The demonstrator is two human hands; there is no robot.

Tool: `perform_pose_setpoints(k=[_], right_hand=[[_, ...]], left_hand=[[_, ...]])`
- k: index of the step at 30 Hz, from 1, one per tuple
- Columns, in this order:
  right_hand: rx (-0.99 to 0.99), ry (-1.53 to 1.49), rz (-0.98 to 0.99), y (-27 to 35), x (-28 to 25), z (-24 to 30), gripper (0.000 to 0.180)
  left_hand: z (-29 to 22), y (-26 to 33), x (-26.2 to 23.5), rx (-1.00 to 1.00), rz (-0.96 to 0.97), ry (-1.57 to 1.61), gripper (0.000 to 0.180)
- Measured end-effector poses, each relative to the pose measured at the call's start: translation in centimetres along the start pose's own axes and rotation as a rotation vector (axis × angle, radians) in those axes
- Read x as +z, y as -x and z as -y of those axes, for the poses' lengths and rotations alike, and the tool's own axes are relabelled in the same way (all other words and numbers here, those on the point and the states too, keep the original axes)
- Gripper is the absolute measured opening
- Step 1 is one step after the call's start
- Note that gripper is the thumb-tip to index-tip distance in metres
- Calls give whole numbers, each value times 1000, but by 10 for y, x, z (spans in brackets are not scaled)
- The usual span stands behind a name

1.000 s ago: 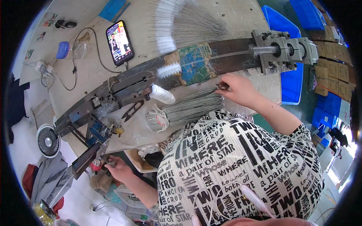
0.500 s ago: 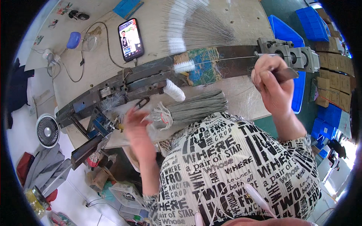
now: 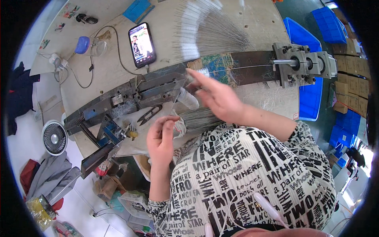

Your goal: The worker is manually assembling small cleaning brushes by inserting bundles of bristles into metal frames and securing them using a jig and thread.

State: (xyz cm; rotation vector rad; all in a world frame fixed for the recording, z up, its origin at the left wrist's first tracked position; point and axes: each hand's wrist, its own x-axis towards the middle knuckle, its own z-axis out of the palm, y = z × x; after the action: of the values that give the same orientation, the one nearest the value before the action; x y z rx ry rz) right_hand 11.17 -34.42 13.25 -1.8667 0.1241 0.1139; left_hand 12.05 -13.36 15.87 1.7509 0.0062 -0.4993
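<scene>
My right hand (image 3: 223, 98) reaches left over the bench. Its fingers are stretched out and partly blurred, beside a small white-bristled brush (image 3: 203, 72) on a thin wire. That wire (image 3: 244, 68) runs right to a metal spindle (image 3: 286, 62). My left hand (image 3: 161, 138) is closed in a pinch near the tied end of a bundle of grey wires (image 3: 201, 120); what it pinches is too fine to make out. Between the hands stands a white thread spool (image 3: 188, 99). Black thread snips (image 3: 151, 114) lie left of it.
A long dark metal rail (image 3: 158, 89) crosses the bench to a bearing block (image 3: 304, 63). Many finished wire brushes fan out (image 3: 213, 29) behind it. A phone (image 3: 141, 45) lies at the back, cabled. A small fan (image 3: 54, 138) stands left; a blue bin (image 3: 308, 98) sits right.
My right hand has left the spindle, where it held a flat metal piece, and moved left to the brush. My left hand has shifted slightly right and closed into a pinch.
</scene>
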Motion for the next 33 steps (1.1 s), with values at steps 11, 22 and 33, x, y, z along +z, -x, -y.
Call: perform_pose_setpoints(k=[11, 22, 33], right_hand=[[289, 120, 363, -5, 2, -13, 45], [-342, 1353, 168, 13, -133, 22, 8], [-526, 978, -177, -57, -162, 10, 25]], left_hand=[[-21, -3, -6, 93, -36, 336, 19], [-25, -20, -5, 243, 53, 41, 12], [-66, -39, 13, 525, 196, -799, 9]])
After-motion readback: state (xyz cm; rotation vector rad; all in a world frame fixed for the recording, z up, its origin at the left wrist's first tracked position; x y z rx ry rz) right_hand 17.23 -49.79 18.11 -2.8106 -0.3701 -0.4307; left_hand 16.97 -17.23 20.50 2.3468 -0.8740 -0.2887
